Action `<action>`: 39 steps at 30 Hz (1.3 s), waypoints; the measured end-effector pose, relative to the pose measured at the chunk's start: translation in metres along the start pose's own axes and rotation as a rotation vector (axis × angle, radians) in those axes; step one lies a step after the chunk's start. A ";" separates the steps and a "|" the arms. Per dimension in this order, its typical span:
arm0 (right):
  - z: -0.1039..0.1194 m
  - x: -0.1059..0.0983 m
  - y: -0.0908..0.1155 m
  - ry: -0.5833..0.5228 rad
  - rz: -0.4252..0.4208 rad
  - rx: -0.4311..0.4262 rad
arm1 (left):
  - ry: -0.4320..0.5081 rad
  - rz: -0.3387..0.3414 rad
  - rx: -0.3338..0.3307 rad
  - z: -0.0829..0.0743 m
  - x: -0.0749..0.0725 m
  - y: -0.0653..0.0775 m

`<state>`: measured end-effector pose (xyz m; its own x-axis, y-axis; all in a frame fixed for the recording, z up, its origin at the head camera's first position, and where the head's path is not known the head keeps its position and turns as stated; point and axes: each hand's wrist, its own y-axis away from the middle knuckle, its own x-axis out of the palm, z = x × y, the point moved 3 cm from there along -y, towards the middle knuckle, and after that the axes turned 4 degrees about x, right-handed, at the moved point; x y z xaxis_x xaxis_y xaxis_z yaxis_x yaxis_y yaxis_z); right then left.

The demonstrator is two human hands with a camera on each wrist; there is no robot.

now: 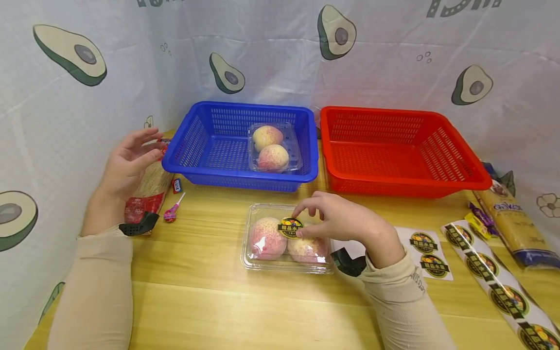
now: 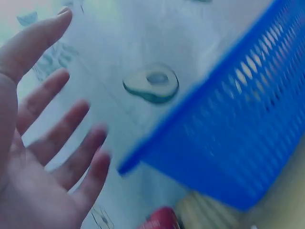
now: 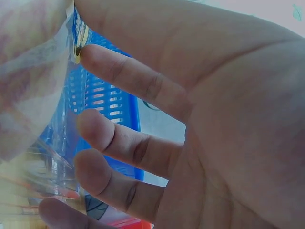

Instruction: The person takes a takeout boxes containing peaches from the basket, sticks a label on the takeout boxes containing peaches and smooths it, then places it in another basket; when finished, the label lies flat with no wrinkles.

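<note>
A clear plastic clamshell box [image 1: 258, 265] with two peaches [image 1: 268, 239] stands on the table. My right hand [image 1: 339, 218] is over its lid, thumb and index finger at the right side of a round black-and-gold sticker [image 1: 288, 227]. In the right wrist view the sticker [image 3: 77, 45] shows edge-on at the index fingertip, beside the lid; the other fingers are loosely bent. My left hand [image 1: 131, 158] hovers beside the blue basket [image 1: 210, 177], holding nothing. Its fingers are spread and relaxed in the left wrist view.
Inside the blue basket lies another clear box of peaches [image 1: 273, 148]. A red basket [image 1: 407, 187] stands to its right. Sticker sheets [image 1: 442, 240] [image 1: 498, 277], candy [image 1: 481, 223] and a noodle pack [image 1: 516, 223] lie at the right. A lollipop [image 1: 171, 213] and another pack [image 1: 146, 204] are at the left.
</note>
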<state>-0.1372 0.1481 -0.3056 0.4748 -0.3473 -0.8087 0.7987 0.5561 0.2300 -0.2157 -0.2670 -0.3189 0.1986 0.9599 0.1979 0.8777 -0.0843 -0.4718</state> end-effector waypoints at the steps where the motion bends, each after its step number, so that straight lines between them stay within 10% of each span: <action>1: 0.000 0.000 0.000 -0.001 0.001 0.000 | -0.038 -0.041 -0.028 0.004 -0.004 0.000; 8: 0.000 0.000 0.000 0.001 0.006 -0.008 | -0.431 -0.026 -0.364 0.023 -0.013 0.004; 13: 0.000 0.000 0.002 0.012 0.007 -0.017 | -0.546 0.056 -0.466 0.029 -0.009 0.004; 32: -0.014 -0.017 0.013 0.007 -0.098 0.001 | -0.473 0.068 -0.482 0.036 -0.005 0.001; 39: -0.031 -0.010 0.007 -0.070 0.033 0.005 | -0.472 0.072 -0.473 0.037 -0.006 0.001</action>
<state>-0.1479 0.1784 -0.3126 0.5257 -0.3805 -0.7608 0.7837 0.5645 0.2592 -0.2322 -0.2630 -0.3521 0.1463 0.9524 -0.2675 0.9873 -0.1575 -0.0209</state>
